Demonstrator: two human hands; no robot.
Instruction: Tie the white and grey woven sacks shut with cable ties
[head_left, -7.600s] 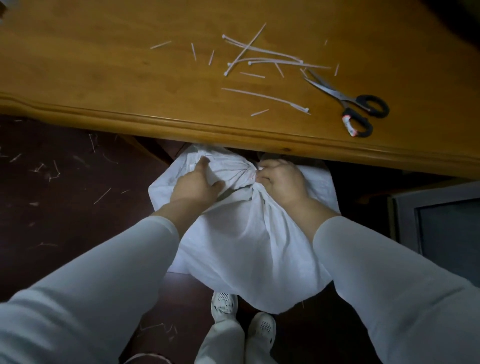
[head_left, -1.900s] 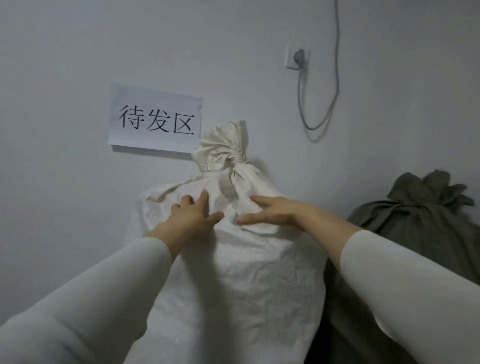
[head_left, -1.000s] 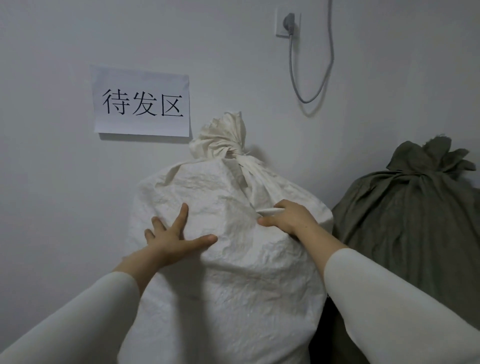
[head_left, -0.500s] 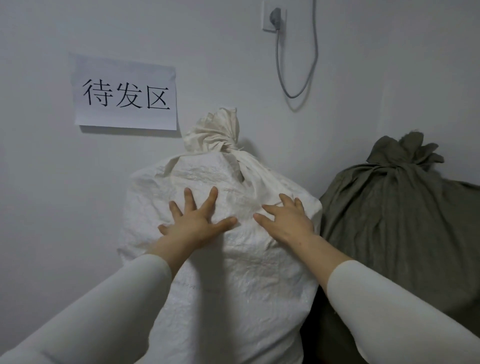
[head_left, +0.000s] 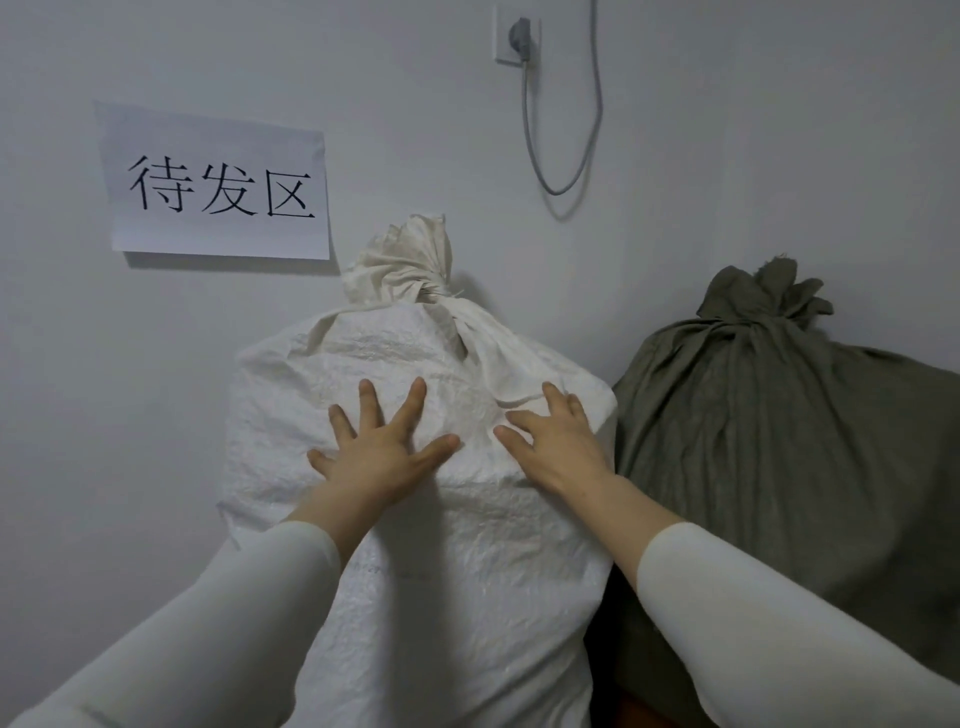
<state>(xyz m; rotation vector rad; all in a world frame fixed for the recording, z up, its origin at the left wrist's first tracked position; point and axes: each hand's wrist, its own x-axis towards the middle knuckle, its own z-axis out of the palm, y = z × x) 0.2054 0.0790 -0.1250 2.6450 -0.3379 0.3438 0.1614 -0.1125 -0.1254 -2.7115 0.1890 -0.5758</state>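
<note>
Head view: two hands (head_left: 382, 453) (head_left: 558, 441) flat on one white sack (head_left: 441, 597), one grey sack (head_left: 779, 441) beside

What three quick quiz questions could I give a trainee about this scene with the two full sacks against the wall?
1. True or false: the left hand and the right hand both rest open-palmed on the white woven plastic sack.
2. Which side of the white sack does the grey-green woven sack stand on? A. the person's right. B. the person's left. C. on top of it.
3. Short answer: what is fixed to the wall up and to the left of the white sack's bunched neck?
Key: 1 true; 2 A; 3 a white paper sign with black characters.
</note>
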